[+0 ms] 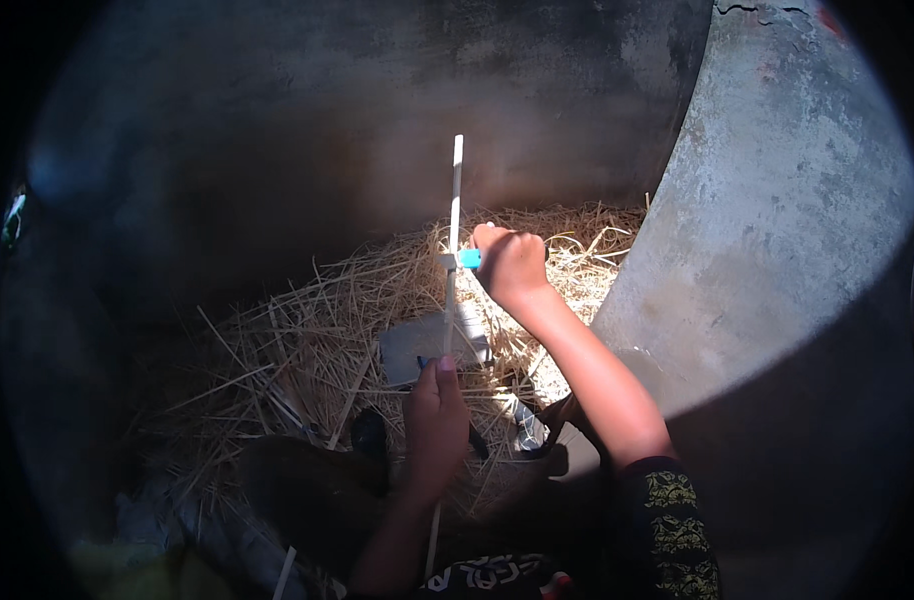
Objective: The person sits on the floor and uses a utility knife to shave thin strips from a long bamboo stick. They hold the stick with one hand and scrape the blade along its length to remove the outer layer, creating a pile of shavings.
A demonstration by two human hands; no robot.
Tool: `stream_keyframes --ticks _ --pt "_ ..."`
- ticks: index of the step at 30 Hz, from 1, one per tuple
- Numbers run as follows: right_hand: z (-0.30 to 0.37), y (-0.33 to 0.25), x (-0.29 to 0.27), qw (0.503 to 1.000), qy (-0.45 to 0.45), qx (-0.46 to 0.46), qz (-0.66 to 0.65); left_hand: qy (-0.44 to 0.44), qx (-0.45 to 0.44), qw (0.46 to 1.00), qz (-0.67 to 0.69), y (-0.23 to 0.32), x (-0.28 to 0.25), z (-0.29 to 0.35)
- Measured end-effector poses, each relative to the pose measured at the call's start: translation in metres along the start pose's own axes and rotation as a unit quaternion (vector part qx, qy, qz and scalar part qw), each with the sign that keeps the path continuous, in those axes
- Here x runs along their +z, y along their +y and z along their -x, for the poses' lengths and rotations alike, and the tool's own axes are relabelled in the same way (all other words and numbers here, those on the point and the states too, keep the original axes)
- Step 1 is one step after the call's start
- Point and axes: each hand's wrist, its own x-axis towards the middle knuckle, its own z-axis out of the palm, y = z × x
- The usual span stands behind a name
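A long, thin, pale strip (456, 190), looking like split bamboo or wood, stands nearly upright in front of me. Low on it, my left hand (437, 415) is closed, thumb uppermost, and the strip's lower end runs down toward my lap. Higher up and to the right, my right hand (514, 262) makes a fist around a small tool with a bright blue part (469, 259). The tool's greyish end touches the strip; its exact kind is hidden by my fingers. Something dark shows beside my left hand, too shaded to make out.
Loose straw-like shavings (297, 300) cover the ground. Among them lie a flat grey block (405, 350) and a whitish ribbed object (472, 332). A dark wall (277, 150) rises ahead, and a pale curved concrete surface (757, 210) stands close on the right. Another pale strip (285, 574) lies at lower left.
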Motion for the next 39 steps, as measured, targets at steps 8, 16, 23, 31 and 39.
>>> stream_keyframes --ticks 8,16,23,31,39 --pt "-0.048 0.126 -0.012 0.825 0.133 0.484 -0.261 -0.205 0.060 0.975 -0.066 0.002 0.028 0.067" --pt "-0.034 0.082 -0.043 0.775 0.072 0.442 -0.447 -0.098 0.002 0.995 0.036 0.008 -0.029 0.031" --pt "0.007 -0.004 -0.034 0.979 -0.075 0.178 -0.071 -0.057 0.007 0.998 -0.025 0.005 -0.031 0.027" --pt "0.006 0.012 -0.017 0.987 0.012 0.081 -0.135 -0.054 0.067 0.991 -0.100 -0.003 -0.017 0.033" --pt "-0.028 0.070 -0.022 0.962 0.001 0.254 0.100 -0.070 0.014 0.994 -0.082 0.017 -0.003 0.040"
